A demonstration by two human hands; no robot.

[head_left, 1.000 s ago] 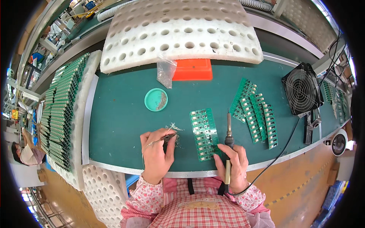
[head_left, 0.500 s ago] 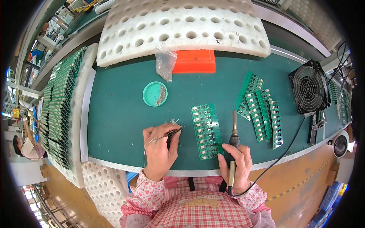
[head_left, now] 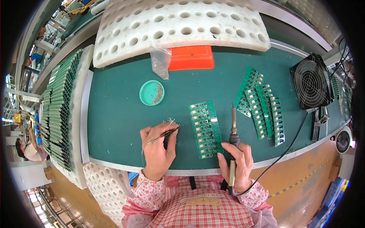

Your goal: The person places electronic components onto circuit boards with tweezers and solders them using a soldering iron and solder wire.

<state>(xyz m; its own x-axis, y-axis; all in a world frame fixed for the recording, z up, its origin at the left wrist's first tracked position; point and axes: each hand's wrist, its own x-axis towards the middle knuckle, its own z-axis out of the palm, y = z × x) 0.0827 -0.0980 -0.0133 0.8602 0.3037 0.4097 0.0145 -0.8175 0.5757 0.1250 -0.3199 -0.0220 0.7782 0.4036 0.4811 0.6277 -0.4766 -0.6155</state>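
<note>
My left hand (head_left: 159, 152) is closed around tweezers (head_left: 168, 132), and a thin strand of wire runs through the same fingers. Its fingertips rest beside a small heap of tiny metal parts (head_left: 176, 122), partly hidden by the hand. A soldering iron (head_left: 234, 140) is gripped in my right hand (head_left: 240, 161), tip pointing away from me. Between the hands lies a green circuit board panel (head_left: 205, 129) with rows of components. My right thumb and a fingertip are at its lower right edge.
Farther off sit a round green dish (head_left: 145, 94) of small parts, a plastic bag (head_left: 161, 62), a red box (head_left: 192, 57) and a foam block (head_left: 182, 32). More circuit boards (head_left: 262, 110) lie right, near a black fan (head_left: 311, 81). Several boards stand in a foam rack (head_left: 88, 68) at left.
The whole view has shifted slightly. Both hands keep nearly the same place and grip, and the circuit board panel stays between them.
</note>
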